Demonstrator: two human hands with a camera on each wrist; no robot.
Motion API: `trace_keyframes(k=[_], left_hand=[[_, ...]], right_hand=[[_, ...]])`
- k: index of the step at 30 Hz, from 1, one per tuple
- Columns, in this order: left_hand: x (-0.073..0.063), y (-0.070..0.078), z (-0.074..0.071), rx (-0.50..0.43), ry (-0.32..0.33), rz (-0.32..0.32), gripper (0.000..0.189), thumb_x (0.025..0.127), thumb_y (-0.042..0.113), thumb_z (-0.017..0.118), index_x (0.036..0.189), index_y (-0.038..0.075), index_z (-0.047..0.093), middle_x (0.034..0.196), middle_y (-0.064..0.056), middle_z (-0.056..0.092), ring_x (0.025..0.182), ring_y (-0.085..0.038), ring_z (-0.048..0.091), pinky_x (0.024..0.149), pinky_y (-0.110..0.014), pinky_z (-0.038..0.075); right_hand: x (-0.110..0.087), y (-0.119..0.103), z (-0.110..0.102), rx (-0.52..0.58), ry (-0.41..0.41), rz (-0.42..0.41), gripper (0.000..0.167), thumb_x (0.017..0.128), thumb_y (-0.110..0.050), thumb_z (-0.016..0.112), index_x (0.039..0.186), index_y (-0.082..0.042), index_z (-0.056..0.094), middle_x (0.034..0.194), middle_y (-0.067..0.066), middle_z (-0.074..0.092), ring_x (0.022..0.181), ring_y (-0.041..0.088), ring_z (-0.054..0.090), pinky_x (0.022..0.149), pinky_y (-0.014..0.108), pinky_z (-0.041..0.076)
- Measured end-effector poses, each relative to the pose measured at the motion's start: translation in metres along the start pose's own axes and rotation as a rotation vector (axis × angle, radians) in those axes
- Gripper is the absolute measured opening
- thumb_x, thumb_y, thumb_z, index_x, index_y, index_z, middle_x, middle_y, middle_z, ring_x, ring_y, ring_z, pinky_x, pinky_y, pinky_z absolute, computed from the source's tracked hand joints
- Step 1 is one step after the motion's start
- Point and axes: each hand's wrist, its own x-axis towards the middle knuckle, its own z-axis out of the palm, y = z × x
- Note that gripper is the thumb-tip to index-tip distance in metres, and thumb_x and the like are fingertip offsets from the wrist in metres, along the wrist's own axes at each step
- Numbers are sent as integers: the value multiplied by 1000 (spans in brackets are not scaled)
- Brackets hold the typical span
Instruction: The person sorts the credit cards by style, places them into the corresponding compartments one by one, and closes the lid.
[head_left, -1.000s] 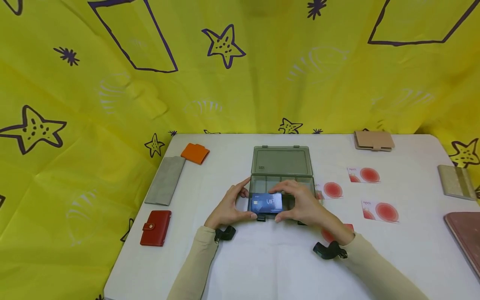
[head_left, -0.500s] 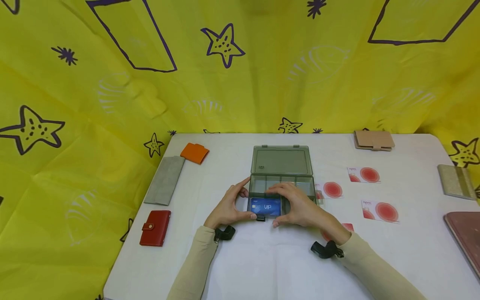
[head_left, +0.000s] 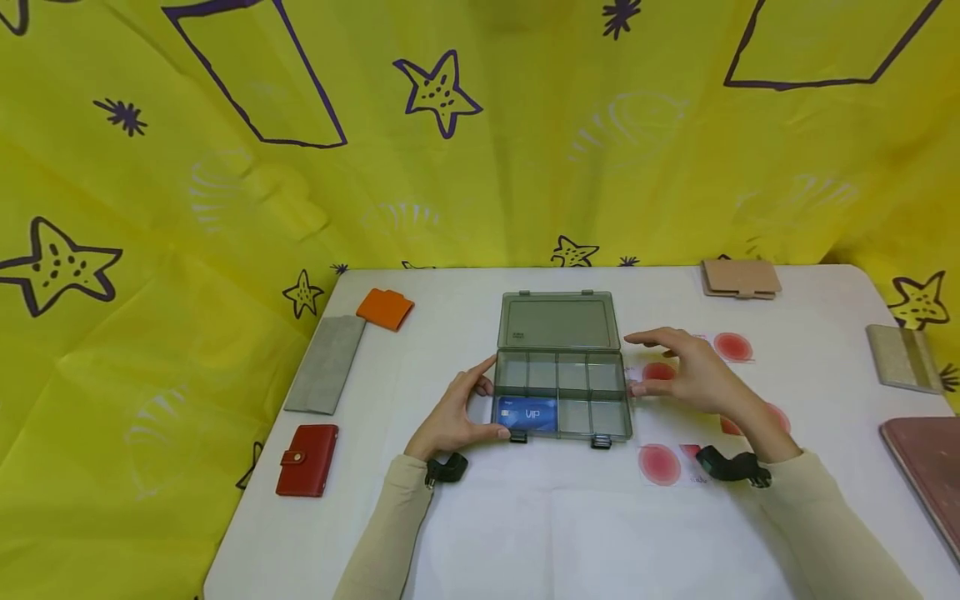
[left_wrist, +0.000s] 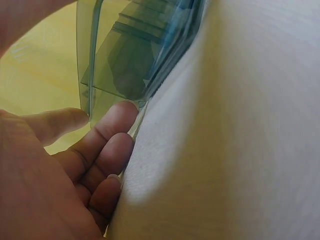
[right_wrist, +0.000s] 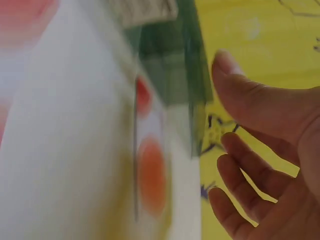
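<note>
A green see-through compartment box (head_left: pixel 558 375) lies open at the table's middle, its lid (head_left: pixel 558 322) folded back. In its front left compartment rests a blue VIP card (head_left: pixel 528 414). My left hand (head_left: pixel 459 417) grips the box's left end, thumb at the front corner and index finger at the back one; the left wrist view shows curled fingertips at the box wall (left_wrist: pixel 90 60). Beside the box's right end my right hand (head_left: pixel 693 371) holds nothing, fingers loosely bent and spread. Under and around it lie several white and red cards (head_left: pixel 660 464), some partly hidden by the hand and wrist.
On the left are a red snap wallet (head_left: pixel 307 460), a grey flat case (head_left: pixel 325 364) and an orange holder (head_left: pixel 386 309). To the right lie a tan wallet (head_left: pixel 741 277), a beige wallet (head_left: pixel 903 358) and a maroon folder (head_left: pixel 926 475). Yellow cloth hangs behind.
The right hand lowered the blue VIP card into the front left compartment, let go of it and moved right, off the box. The left hand stays at the box's left end.
</note>
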Motion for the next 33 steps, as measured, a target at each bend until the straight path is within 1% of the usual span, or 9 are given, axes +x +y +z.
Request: trace_keyframes(k=[5, 9, 11, 17, 20, 24, 27, 30, 33], left_hand=[[0, -2, 0, 8, -1, 0, 114, 75, 21, 97, 168, 12, 31, 117, -10, 59, 111, -24, 50, 104, -37, 41], [0, -4, 1, 12, 4, 7, 114, 75, 21, 98, 167, 12, 32, 117, -11, 60, 111, -24, 51, 103, -38, 41], [0, -4, 0, 11, 5, 8, 114, 75, 21, 98, 167, 12, 32, 117, -11, 60, 111, -24, 51, 103, -38, 41], [0, -2, 0, 4, -6, -2, 114, 75, 21, 97, 168, 13, 32, 118, -10, 60, 112, -24, 50, 104, -38, 41], [1, -2, -1, 7, -6, 7, 114, 75, 21, 97, 168, 12, 31, 117, -11, 59, 112, -24, 50, 104, -38, 41], [2, -2, -1, 8, -5, 27, 113, 76, 20, 97, 167, 10, 31, 117, -12, 59, 111, -26, 51, 104, -38, 41], [1, -1, -1, 7, -5, 28, 113, 76, 21, 97, 167, 10, 31, 116, -11, 60, 111, -26, 51, 104, -38, 41], [1, -1, -1, 6, -4, 26, 114, 76, 21, 97, 167, 10, 31, 116, -11, 60, 111, -26, 51, 104, -37, 41], [0, 0, -1, 1, -3, 17, 113, 75, 21, 97, 167, 11, 32, 116, -10, 60, 111, -26, 51, 104, -37, 41]], right_hand=[[-9, 22, -11, -38, -74, 94, 76, 79, -15, 95, 146, -4, 60, 139, 21, 66, 127, 42, 57, 105, 64, 44], [-12, 30, -11, -71, -106, 110, 74, 78, -15, 95, 143, 0, 62, 135, 23, 68, 128, 44, 57, 108, 66, 43], [-13, 32, -10, -86, -105, 101, 71, 78, -15, 95, 141, 1, 64, 131, 22, 70, 124, 43, 59, 108, 66, 44], [-13, 34, -8, -125, -96, 89, 62, 77, -13, 95, 132, 0, 69, 118, 17, 73, 111, 36, 65, 100, 60, 50], [-11, 34, -9, -141, -106, 108, 58, 77, -15, 96, 127, 0, 71, 117, 17, 73, 105, 35, 62, 94, 55, 52], [-12, 34, -9, -149, -96, 127, 55, 75, -17, 97, 121, -1, 72, 112, 15, 72, 97, 29, 56, 85, 43, 49], [-15, 36, -7, -145, -67, 105, 51, 75, -14, 96, 118, -2, 72, 108, 12, 71, 94, 26, 54, 81, 38, 47], [-19, 36, -6, -136, -44, 82, 42, 80, -7, 91, 117, -3, 70, 101, 8, 68, 91, 24, 54, 78, 33, 48], [-23, 35, -6, -101, -38, 101, 32, 88, -2, 82, 117, -5, 69, 96, 6, 65, 89, 24, 55, 75, 28, 48]])
